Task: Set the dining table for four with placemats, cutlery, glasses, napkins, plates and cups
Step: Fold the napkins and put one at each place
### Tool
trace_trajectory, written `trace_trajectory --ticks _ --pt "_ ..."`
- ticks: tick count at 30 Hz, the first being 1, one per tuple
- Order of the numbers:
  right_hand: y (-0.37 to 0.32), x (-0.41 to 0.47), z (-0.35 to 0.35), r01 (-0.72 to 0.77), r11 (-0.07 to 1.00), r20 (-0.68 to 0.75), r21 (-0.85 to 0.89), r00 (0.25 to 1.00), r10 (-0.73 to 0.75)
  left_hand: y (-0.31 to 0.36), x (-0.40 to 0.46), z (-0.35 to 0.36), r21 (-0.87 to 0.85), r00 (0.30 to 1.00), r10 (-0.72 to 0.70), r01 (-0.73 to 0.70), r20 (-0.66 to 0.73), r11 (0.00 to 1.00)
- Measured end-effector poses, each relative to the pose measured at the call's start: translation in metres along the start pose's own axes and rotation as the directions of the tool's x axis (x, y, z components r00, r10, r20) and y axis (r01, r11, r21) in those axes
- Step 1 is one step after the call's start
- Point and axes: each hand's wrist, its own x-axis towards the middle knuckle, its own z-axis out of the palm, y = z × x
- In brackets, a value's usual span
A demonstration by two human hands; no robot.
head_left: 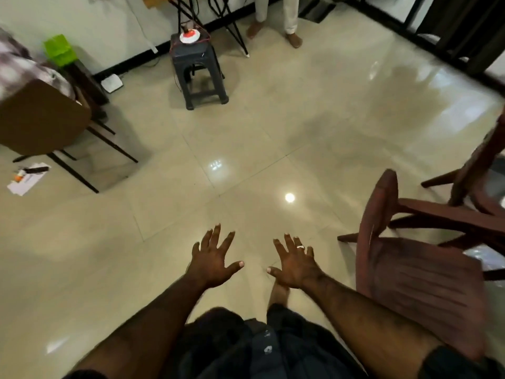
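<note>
Here, both hands hang over bare floor tiles (pixel 246 149), the left hand (pixel 216 258) and right hand (pixel 296 265) each with grip spread apart, holding nothing. A reddish chair (pixel 415 280) stands just right; a dark stool (pixel 198 69) lies ahead. No tableware shows.

A home room: glossy tiled floor (pixel 246 149), wooden chair (pixel 418 283), plastic stool (pixel 199 69).

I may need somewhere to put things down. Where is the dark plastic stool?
In the head view the dark plastic stool stands on the tiled floor at upper centre-left, near the far wall, with a red-and-white object on top.
</note>
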Motion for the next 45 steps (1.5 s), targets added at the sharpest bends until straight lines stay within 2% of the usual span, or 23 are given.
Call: trace_trajectory --ticks 3,6,13,16,18,20,23,27,30,32,35,37,42,45 --pt "0.012 0.039 -0.067 0.065 0.998 0.021 -0.028 0.998 -0.064 0.004 0.049 -0.048 -0.123 1.000 -0.024 0.025 0.011 0.992" --pt "0.033 0.081 -0.122 0.071 0.997 -0.046 -0.028 0.996 -0.072 0.008 0.106 -0.087 -0.219 1.000 -0.003 0.008 0.021 0.976" --pt "0.105 0.180 -0.197 -0.197 0.972 -0.115 0.128 0.971 0.211 0.017 0.301 -0.160 -0.213 0.982 0.167 -0.145 0.087 0.966" --pt "0.130 0.202 -0.228 -0.299 0.927 -0.138 0.226 0.932 0.334 0.035 0.376 -0.196 -0.209 0.955 0.263 -0.231 0.140 0.950" --pt "0.147 0.212 -0.250 -0.371 0.872 -0.143 0.318 0.891 0.431 0.058 0.424 -0.224 -0.211 0.915 0.336 -0.291 0.224 0.933" --pt "0.163 0.217 -0.269 -0.411 0.812 -0.143 0.415 0.852 0.504 0.093 0.468 -0.252 -0.166 0.869 0.394 -0.359 0.299 0.918" --pt "0.195 0.223 -0.287 -0.440 0.728 -0.164 0.526 0.787 0.595 0.155 0.526 -0.284 -0.141 0.825 0.467 -0.447 0.318 0.884" --pt "0.273 0.244 -0.306 -0.479 0.602 -0.059 0.639 0.749 0.660 0.248 0.605 -0.299 -0.185 0.787 0.499 -0.464 0.363 0.866" --pt "0.343 0.257 -0.325 -0.497 0.521 0.044 0.694 0.751 0.659 0.313 0.655 -0.313 -0.251 0.808 0.447 -0.374 0.383 0.893" --pt "0.388 0.264 -0.345 -0.500 0.513 0.085 0.698 0.769 0.634 0.352 0.685 -0.331 -0.271 0.813 0.445 -0.363 0.375 0.891" --pt "0.464 0.274 -0.392 -0.509 0.535 0.099 0.675 0.781 0.617 0.412 0.732 -0.365 -0.270 0.819 0.462 -0.386 0.339 0.882" --pt "0.511 0.278 -0.437 -0.485 0.537 0.053 0.690 0.774 0.631 0.446 0.764 -0.386 -0.311 0.836 0.467 -0.380 0.289 0.871" --pt "0.629 0.296 -0.538 -0.396 0.431 -0.065 0.811 0.672 0.738 0.528 0.865 -0.413 -0.301 0.833 0.495 -0.419 0.248 0.856" --pt "0.699 0.314 -0.560 -0.400 0.332 -0.006 0.854 0.631 0.776 0.589 0.941 -0.418 -0.276 0.821 0.503 -0.434 0.270 0.857"
